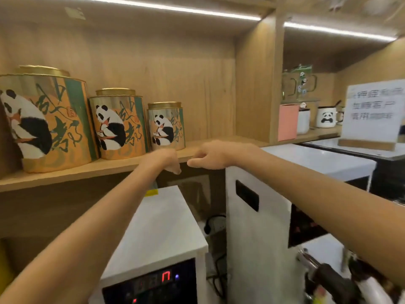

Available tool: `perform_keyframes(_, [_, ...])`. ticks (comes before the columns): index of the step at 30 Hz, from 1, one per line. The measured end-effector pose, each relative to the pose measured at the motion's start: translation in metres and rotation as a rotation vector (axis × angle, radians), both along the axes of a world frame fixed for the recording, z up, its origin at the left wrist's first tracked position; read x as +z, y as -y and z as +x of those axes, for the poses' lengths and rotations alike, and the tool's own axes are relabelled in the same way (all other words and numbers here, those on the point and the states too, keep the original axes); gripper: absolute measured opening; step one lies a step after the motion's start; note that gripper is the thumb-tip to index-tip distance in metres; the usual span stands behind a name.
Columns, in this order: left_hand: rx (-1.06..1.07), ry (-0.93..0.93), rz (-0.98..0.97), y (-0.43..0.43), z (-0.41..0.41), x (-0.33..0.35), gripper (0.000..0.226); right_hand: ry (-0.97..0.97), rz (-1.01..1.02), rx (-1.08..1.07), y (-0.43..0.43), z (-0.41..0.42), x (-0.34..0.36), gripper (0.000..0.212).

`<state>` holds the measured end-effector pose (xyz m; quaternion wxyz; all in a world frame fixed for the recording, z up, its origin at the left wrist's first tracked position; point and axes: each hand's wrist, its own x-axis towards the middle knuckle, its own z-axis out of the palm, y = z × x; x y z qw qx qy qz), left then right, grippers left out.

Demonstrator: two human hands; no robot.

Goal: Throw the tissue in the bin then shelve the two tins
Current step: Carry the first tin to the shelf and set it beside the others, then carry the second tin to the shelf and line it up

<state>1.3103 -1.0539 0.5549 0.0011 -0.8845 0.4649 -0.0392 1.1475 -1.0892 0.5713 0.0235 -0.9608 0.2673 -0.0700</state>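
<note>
Three panda-printed tins with gold lids stand in a row on the wooden shelf (122,165): a large tin (47,121) at the left, a medium tin (119,125) in the middle, a small tin (166,126) at the right. My left hand (164,160) hovers at the shelf's front edge just below the small tin, fingers curled downward and holding nothing. My right hand (215,155) is beside it to the right, fingers loosely bent, also holding nothing. Neither hand touches a tin. No tissue or bin is in view.
Below the shelf sit a white machine with a red digital display (157,279) and a taller white appliance (258,227). To the right are a pink box (288,121), panda mugs (326,117) on a second shelf, and a printed sign (372,113) on a wooden base.
</note>
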Motion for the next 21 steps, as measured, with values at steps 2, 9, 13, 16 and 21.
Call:
perform_keyframes(2, [-0.151,-0.098,0.189,-0.018,-0.043,0.013,0.065,0.056,-0.141,0.069,-0.044,-0.063,0.002,0.041])
perform_keyframes(9, [-0.861,-0.081,0.158,-0.087,-0.249,0.009,0.072,0.091,-0.265,-0.202,-0.185,-0.299,-0.026,0.041])
perform_keyframes(13, [-1.288,-0.028,0.095,-0.163,-0.387,-0.054,0.067,0.155,-0.197,-0.526,-0.280,-0.434,-0.090,0.037])
perform_keyframes(16, [-1.578,0.011,0.121,-0.228,-0.485,-0.118,0.060,0.190,-0.118,-0.850,-0.386,-0.522,-0.158,0.035])
perform_keyframes(21, [-2.008,-0.100,0.380,-0.349,-0.633,-0.198,0.062,0.344,0.091,-1.487,-0.600,-0.607,-0.259,0.027])
